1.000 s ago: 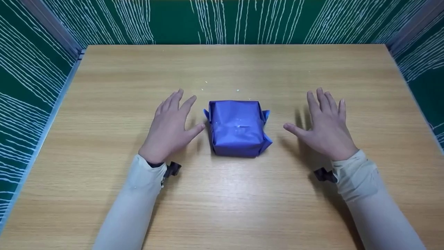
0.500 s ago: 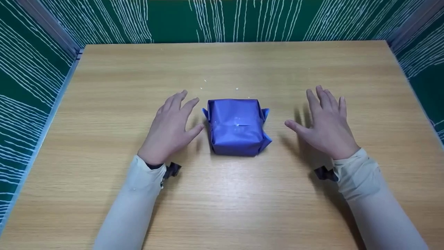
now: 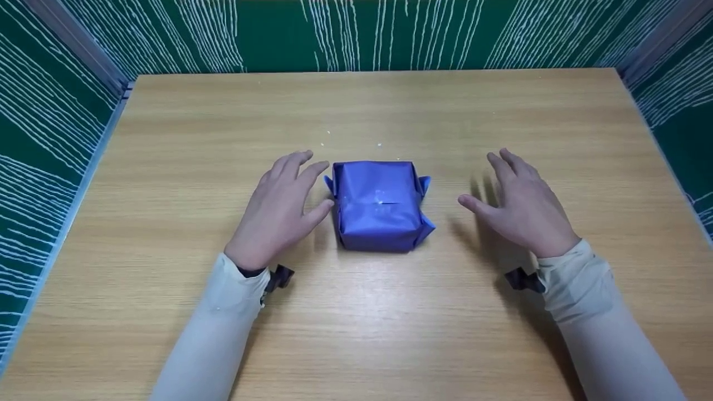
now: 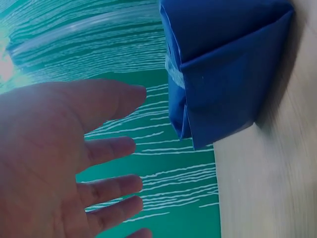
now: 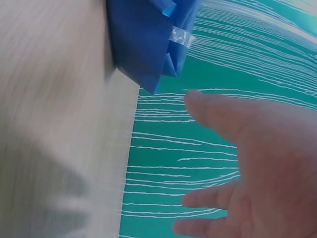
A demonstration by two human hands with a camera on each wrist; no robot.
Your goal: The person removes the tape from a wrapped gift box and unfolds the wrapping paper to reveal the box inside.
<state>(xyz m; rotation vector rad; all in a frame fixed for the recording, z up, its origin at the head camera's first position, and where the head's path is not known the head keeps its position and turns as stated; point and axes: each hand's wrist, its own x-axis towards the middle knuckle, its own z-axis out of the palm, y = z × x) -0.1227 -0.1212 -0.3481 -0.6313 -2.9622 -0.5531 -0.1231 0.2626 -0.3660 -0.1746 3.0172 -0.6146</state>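
Observation:
A blue wrapped package (image 3: 381, 206) lies on the wooden table between my two hands, its folded wrapping corners sticking out at the sides. In both wrist views a strip of clear tape (image 5: 182, 36) crosses a folded end. My left hand (image 3: 278, 206) hovers at the package's left side, fingers spread and thumb tip close to its edge. Farther off on the other side, my right hand (image 3: 523, 206) is held over the table with thumb extended and fingers loosely bent. Neither hand holds anything.
The wooden table (image 3: 379, 323) has small white specks (image 3: 380, 145) behind the package. Green panels with white lines (image 3: 278, 36) stand along the back and both sides. Black wrist mounts (image 3: 523, 280) sit at the sleeve cuffs.
My left hand has moved slightly right, nearer the package. The right hand's fingers have drawn together and bent a little. The package stays in place.

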